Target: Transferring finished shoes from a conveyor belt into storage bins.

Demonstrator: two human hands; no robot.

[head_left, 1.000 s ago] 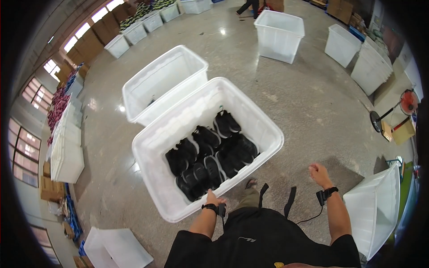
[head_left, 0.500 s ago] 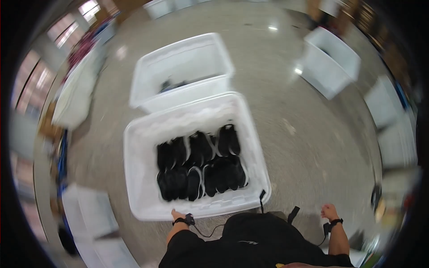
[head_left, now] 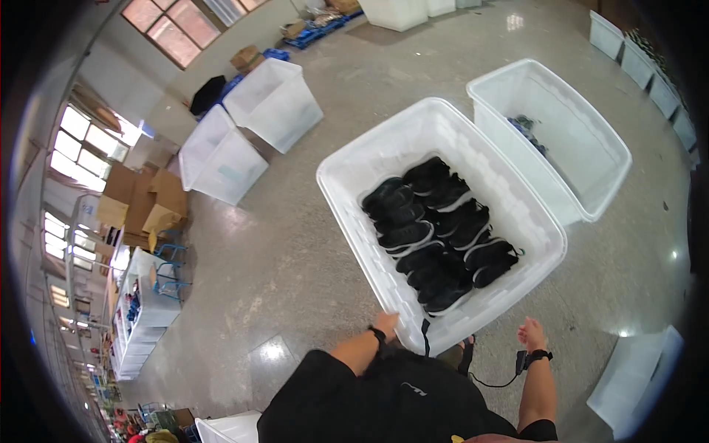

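A large white plastic bin stands right in front of me, turned at an angle. Inside it lie several black shoes with pale sole edges, packed in two rows. My left hand is closed on the bin's rim at the near left corner; the fingertips are partly hidden. My right hand hangs apart from the bin, past its near right side, its fingers loosely curled with nothing in them. Both wrists wear black straps with small devices.
A second white bin touches the far right side of the first and holds a small dark bundle. Two white bins stand at the far left, near cardboard boxes. Another white bin sits at the lower right.
My view has swung left, so the shoe bin and the second bin appear further right and turned. My left hand stays at the rim; my right hand remains off the bin.
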